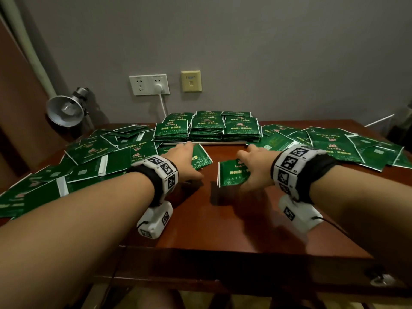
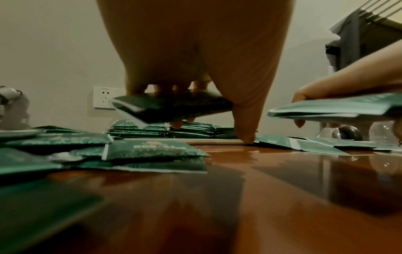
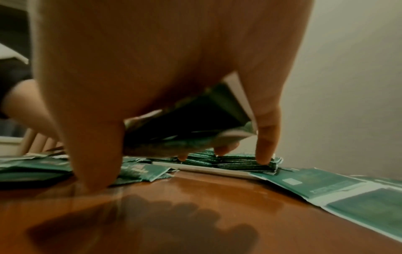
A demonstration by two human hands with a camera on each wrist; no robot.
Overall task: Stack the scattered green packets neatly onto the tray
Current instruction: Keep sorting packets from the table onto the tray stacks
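Neat stacks of green packets (image 1: 206, 128) stand on a pale tray (image 1: 223, 143) at the table's far middle. My left hand (image 1: 186, 161) grips a small bunch of green packets (image 2: 174, 106) from above, lifted off the table just in front of the tray. My right hand (image 1: 252, 168) holds another bunch of packets (image 1: 231, 172) the same way, fingers curled under it (image 3: 187, 127). Loose packets lie scattered on the left (image 1: 84, 166) and on the right (image 1: 347, 146) of the table.
The brown wooden table (image 1: 234, 224) is bare in front of the hands. A metal desk lamp (image 1: 65, 108) stands at the back left. Wall sockets (image 1: 149, 84) with a white plug and cable sit behind the tray. A dark object stands at the far right edge.
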